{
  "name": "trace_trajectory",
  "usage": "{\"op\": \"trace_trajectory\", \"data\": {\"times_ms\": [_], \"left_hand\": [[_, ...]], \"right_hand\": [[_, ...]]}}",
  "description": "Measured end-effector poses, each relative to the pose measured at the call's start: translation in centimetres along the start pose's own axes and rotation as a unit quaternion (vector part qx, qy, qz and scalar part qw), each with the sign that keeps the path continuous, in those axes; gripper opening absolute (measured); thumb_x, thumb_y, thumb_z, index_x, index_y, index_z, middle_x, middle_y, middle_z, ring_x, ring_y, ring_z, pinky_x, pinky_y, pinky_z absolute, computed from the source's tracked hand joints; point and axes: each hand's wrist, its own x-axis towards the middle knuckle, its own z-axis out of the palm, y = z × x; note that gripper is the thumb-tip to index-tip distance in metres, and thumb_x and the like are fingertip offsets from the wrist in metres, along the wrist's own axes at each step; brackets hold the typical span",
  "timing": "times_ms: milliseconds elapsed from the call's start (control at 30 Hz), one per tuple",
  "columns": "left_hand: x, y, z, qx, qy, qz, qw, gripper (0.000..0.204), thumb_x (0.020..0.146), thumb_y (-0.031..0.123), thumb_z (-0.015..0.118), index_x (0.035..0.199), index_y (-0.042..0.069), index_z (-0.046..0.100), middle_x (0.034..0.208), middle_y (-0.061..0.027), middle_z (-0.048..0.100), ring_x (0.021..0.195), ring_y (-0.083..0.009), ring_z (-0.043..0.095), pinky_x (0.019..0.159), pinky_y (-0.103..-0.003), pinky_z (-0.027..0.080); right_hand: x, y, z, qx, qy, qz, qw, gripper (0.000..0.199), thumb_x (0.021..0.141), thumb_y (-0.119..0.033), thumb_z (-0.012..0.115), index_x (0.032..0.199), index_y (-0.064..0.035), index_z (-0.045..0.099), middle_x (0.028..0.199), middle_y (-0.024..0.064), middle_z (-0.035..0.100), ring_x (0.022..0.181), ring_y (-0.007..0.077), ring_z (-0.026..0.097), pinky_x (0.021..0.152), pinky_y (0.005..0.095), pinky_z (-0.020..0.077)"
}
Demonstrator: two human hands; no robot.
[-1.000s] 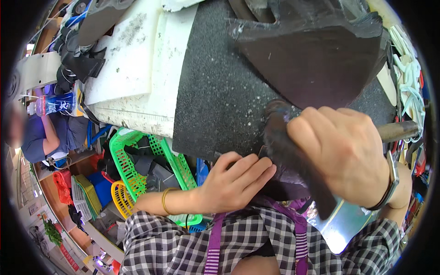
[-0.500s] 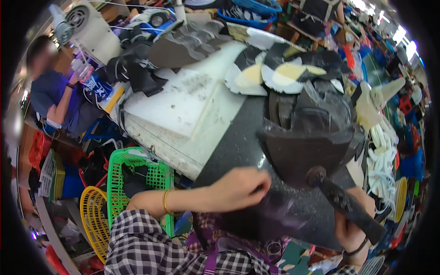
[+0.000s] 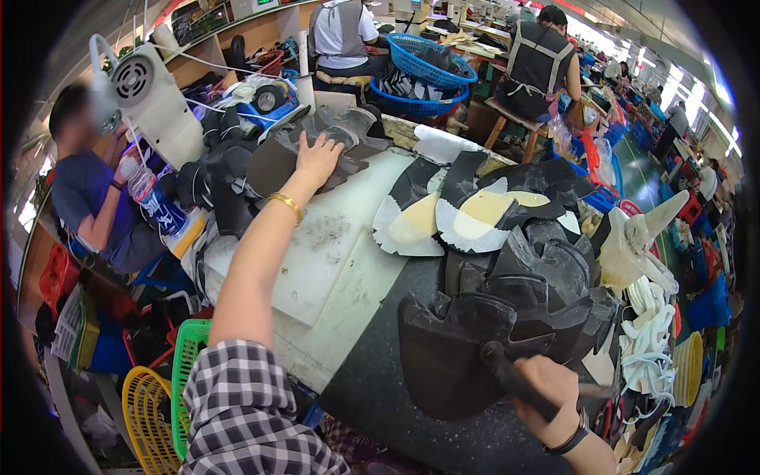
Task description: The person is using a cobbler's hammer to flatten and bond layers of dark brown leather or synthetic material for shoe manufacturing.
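My left hand (image 3: 318, 158) stretches to the far left of the table, its fingers spread over a stack of dark cut pieces (image 3: 273, 172) with grey glossy parts. In my right hand (image 3: 552, 396), at the near right, is a black-handled hammer (image 3: 518, 384). The hammer's round head rests over a large dark curved shoe-upper-like piece (image 3: 435, 360), apparently touching it. Behind that piece lies a heap of similar dark pieces (image 3: 546, 277). Farther back are black pieces with white edges and a cream patch (image 3: 475, 220).
A white board (image 3: 317, 269) covers the table's left part. A white tape-dispenser-like stand (image 3: 633, 241) and white strips (image 3: 649, 348) are on the right. Green (image 3: 186, 356) and yellow (image 3: 146, 419) baskets stand below left. A person (image 3: 91, 182) sits at the left beside a machine (image 3: 154, 95).
My left hand has gone from the near middle to the far-left stack and spread its fingers. My right hand has brought the hammer left, over the large dark piece. The view has tilted up.
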Motion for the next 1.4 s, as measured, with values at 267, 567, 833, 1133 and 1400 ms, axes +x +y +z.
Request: {"op": "trace_trajectory", "data": {"times_ms": [267,567,833,1133,1400], "left_hand": [[2.5,-3.6,-12.4,-0.235,-0.342,0.112,0.903,0.02,0.075,0.003,0.067,0.094,0.006,0.06,0.095,-0.0126,0.068,0.097,-0.0327,0.063,0.088,-0.043,0.048],[2.2,-3.1,-27.4,-0.361,-0.329,0.195,0.85,0.032,0.076,0.003,0.071,0.107,0.0,0.062,0.098,-0.0173,0.067,0.095,-0.0333,0.063,0.082,-0.04,0.049],[-1.9,-5.4,-30.1,-0.591,-0.51,0.028,0.624,0.025,0.085,0.011,0.071,0.105,0.005,0.058,0.069,0.0053,0.049,0.062,-0.0035,0.049,0.045,-0.022,0.043],[-5.9,8.8,-37.8,-0.657,-0.585,0.318,0.353,0.03,0.096,0.012,0.058,0.124,0.001,0.051,0.11,-0.0044,0.059,0.102,-0.0098,0.052,0.086,-0.025,0.044],[-17.6,21.2,-32.5,-0.674,-0.074,0.265,0.686,0.023,0.084,0.018,0.07,0.101,0.006,0.06,0.095,-0.0067,0.057,0.09,-0.0227,0.056,0.075,-0.033,0.045]], "right_hand": [[-1.9,-0.4,3.5,-0.193,-0.128,-0.043,0.972,0.021,0.075,-0.016,0.062,0.095,-0.009,0.058,0.075,0.0042,0.05,0.074,0.0217,0.054,0.064,0.0347,0.0409],[2.2,1.6,4.1,-0.225,-0.057,0.001,0.973,0.015,0.077,-0.009,0.06,0.089,-0.0068,0.053,0.078,0.0098,0.056,0.075,0.0267,0.06,0.063,0.0378,0.0484],[1.3,0.8,4.3,-0.247,-0.024,-0.037,0.968,0.009,0.08,-0.011,0.06,0.087,-0.0073,0.055,0.073,0.0102,0.061,0.073,0.0258,0.065,0.058,0.0357,0.0518],[3.9,1.2,3.3,-0.136,0.082,-0.038,0.987,0.019,0.08,-0.012,0.062,0.095,-0.0073,0.051,0.077,0.0142,0.063,0.072,0.0342,0.065,0.063,0.0445,0.0518],[-4.3,-6.1,-3.8,0.148,-0.024,0.051,0.987,0.03,0.071,0.002,0.071,0.099,-0.0008,0.06,0.078,0.0153,0.062,0.071,0.0392,0.062,0.062,0.0393,0.05]]}}
